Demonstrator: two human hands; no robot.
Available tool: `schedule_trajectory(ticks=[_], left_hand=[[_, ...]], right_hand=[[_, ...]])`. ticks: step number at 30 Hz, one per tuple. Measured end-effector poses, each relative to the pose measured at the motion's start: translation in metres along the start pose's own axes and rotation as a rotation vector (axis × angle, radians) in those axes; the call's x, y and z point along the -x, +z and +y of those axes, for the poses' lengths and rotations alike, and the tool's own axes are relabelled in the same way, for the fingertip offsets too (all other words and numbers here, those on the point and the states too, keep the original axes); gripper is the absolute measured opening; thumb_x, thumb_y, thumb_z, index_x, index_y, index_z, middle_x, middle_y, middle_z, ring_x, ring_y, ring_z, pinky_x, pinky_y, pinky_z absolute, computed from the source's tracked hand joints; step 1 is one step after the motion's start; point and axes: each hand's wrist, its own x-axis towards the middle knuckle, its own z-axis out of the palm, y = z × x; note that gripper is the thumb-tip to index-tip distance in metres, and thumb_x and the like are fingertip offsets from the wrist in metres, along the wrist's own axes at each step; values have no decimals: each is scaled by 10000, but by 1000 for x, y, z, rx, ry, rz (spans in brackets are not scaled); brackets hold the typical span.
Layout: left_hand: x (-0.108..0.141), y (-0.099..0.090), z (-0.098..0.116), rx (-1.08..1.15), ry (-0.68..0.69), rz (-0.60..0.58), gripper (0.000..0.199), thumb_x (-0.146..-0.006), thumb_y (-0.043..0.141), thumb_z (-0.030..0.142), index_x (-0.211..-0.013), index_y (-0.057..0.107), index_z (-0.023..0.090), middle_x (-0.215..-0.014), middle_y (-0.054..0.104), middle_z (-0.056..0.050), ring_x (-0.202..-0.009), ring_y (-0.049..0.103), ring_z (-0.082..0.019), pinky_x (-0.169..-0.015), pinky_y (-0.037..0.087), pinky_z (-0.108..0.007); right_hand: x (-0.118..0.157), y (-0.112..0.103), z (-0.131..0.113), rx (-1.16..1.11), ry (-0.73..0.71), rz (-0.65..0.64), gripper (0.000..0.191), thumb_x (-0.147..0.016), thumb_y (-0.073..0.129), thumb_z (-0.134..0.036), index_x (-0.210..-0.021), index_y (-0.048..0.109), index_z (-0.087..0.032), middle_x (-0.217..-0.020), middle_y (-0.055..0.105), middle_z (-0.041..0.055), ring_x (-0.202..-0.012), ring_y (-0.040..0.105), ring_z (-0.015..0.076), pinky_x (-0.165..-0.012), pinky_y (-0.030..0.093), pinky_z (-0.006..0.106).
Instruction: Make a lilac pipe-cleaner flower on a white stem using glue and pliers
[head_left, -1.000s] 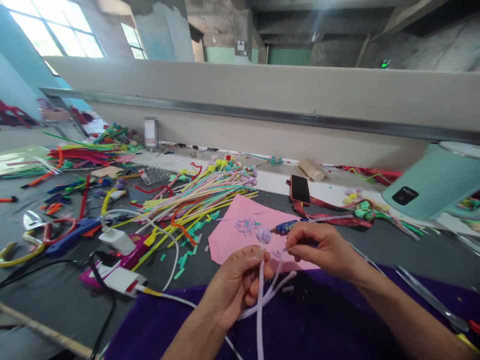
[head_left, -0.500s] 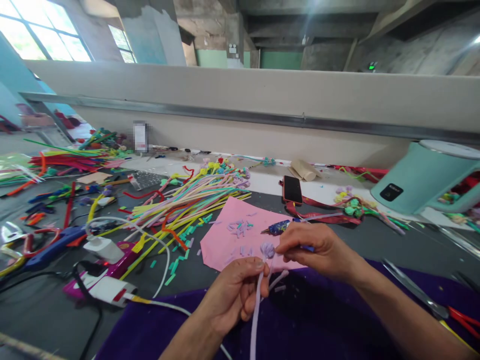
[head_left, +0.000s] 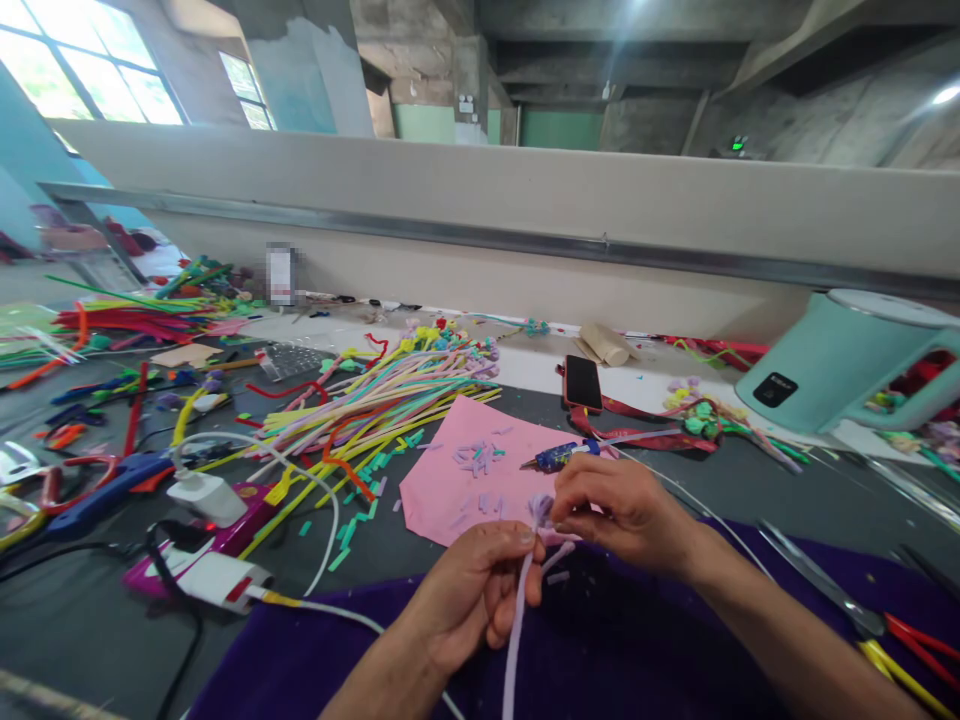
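Note:
A lavender pipe cleaner flower (head_left: 539, 508) stands upright between my hands, its coiled head on top and a long fuzzy stem (head_left: 514, 635) hanging down. My left hand (head_left: 484, 580) pinches the stem just under the head between thumb and fingers. Curled in a pinch, my right hand (head_left: 619, 510) has its fingertips at the right edge of the flower head; what lies between them is mostly hidden. Behind that hand lies a blue glue gun (head_left: 556, 458) with a metal tip. Small lavender cut pieces (head_left: 476, 458) are scattered on a pink sheet (head_left: 435, 480) beneath.
A bundle of pipe cleaners (head_left: 375, 390) lies left of the sheet. Nearer are a power strip (head_left: 232, 510) and white cables. A phone (head_left: 583, 382) rests behind, a mint kettle (head_left: 840, 360) at right. Scissors (head_left: 825, 585) lie on the purple cloth (head_left: 300, 650).
My right hand has come slightly lower, its fingers more curled beside the flower. The flower head has tilted and dropped a little. My left hand keeps its pinch on the stem.

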Motion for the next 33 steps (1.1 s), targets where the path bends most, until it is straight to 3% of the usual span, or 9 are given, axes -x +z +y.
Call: schedule_trajectory(ticks=[11, 33], left_hand=[[0, -2, -1, -26, 15, -65, 178, -744, 497, 206, -701, 610, 76, -457, 629, -53, -222, 454, -82, -217, 300, -144], [1, 3, -1, -93, 19, -37, 143, -740, 526, 201, -694, 605, 92, -445, 614, -28, -223, 444, -69, -212, 278, -130]], right_hand=[[5, -1, -2, 19, -23, -136, 137, -850, 489, -127, -904, 610, -161, -821, 578, 46, -756, 530, 119, -668, 420, 224], [5, 5, 3, 160, -96, -44, 166, -830, 478, -99, -850, 623, -178, -790, 585, 40, -734, 533, 122, -637, 407, 227]])
